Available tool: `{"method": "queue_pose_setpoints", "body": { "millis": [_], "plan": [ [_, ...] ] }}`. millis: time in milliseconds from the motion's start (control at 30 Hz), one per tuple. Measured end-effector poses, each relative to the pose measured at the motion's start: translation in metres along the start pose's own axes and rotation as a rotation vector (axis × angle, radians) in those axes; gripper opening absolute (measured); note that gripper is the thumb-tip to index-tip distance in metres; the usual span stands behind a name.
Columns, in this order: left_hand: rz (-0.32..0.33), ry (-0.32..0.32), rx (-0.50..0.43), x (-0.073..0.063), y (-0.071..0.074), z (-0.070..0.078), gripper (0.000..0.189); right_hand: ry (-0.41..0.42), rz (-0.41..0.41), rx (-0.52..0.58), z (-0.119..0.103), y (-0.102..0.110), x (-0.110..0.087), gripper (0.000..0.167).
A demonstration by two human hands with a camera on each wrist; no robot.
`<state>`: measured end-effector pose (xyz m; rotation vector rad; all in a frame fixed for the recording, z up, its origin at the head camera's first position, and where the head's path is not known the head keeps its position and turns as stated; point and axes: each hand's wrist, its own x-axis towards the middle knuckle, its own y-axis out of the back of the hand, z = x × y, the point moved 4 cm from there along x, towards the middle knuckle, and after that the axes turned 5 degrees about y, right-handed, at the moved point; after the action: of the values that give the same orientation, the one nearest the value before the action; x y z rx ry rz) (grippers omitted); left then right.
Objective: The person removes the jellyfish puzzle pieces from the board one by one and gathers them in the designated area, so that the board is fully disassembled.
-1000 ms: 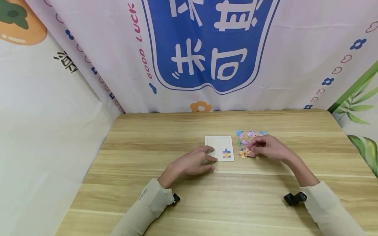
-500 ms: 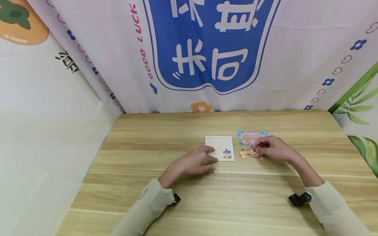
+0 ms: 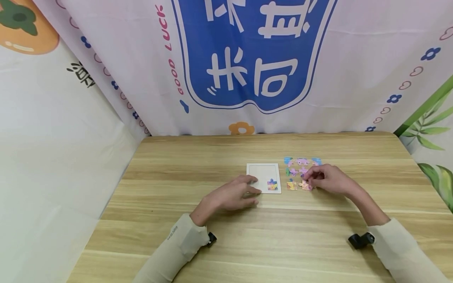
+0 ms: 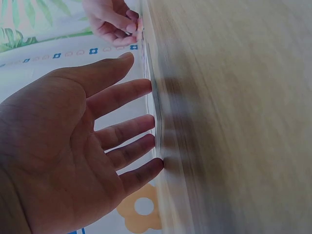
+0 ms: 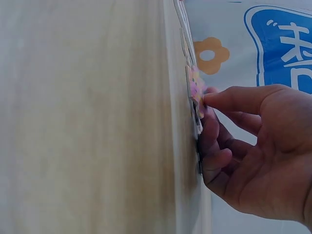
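A white puzzle tray point(image 3: 262, 173) lies on the table, with one colourful jigsaw piece point(image 3: 272, 184) in its lower right corner. My left hand point(image 3: 231, 193) rests over the tray's left side, fingers spread and fairly straight; the left wrist view shows fingertips point(image 4: 150, 122) touching its edge. Right of the tray, my right hand point(image 3: 329, 179) pinches a pink-and-yellow jigsaw piece point(image 5: 196, 85) between thumb and forefinger. That piece is tilted up, and fingers partly cover it in the head view. Beside it a yellow jigsaw piece point(image 3: 291, 185) lies flat.
Several loose pieces lie above the right hand, among them a pink piece with eyes point(image 3: 302, 161) and a blue corner piece point(image 3: 288, 160). A printed curtain point(image 3: 212, 118) hangs along the back edge of the wooden table point(image 3: 198, 157).
My right hand has moved slightly right with the pink-and-yellow piece, which now stands apart from the yellow piece. The left hand stays on the tray.
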<state>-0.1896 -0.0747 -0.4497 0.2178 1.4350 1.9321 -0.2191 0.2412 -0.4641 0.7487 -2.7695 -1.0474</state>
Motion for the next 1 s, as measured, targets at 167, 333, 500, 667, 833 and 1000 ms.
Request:
{"method": "queue_pose_setpoints", "body": {
  "millis": [167,333,500,667,833,1000],
  "plan": [
    [0.001,-0.008,0.005,-0.0003,-0.0004,0.0001,0.041,0.02,0.02,-0.087,0.0002,-0.0021,-0.0005,0.01],
    [0.0,-0.007,0.003,-0.0001,-0.0008,-0.0002,0.041,0.048,0.024,-0.148,-0.0026,-0.0025,-0.0006,0.01],
    [-0.003,-0.002,-0.002,-0.0004,-0.0005,-0.0001,0.041,0.04,0.028,-0.16,-0.0041,-0.0025,0.0008,0.011],
    [-0.004,0.004,-0.01,-0.0006,-0.0003,0.0002,0.041,0.034,0.024,-0.159,-0.0044,-0.0028,0.0013,0.012],
    [-0.003,0.004,-0.013,-0.0005,-0.0001,0.0008,0.04,0.031,0.018,-0.152,-0.0051,-0.003,0.001,0.014],
    [-0.005,0.003,-0.011,-0.0003,0.0003,0.0005,0.04,0.028,0.02,-0.148,-0.0071,-0.0034,0.0015,0.014]
  ]
}}
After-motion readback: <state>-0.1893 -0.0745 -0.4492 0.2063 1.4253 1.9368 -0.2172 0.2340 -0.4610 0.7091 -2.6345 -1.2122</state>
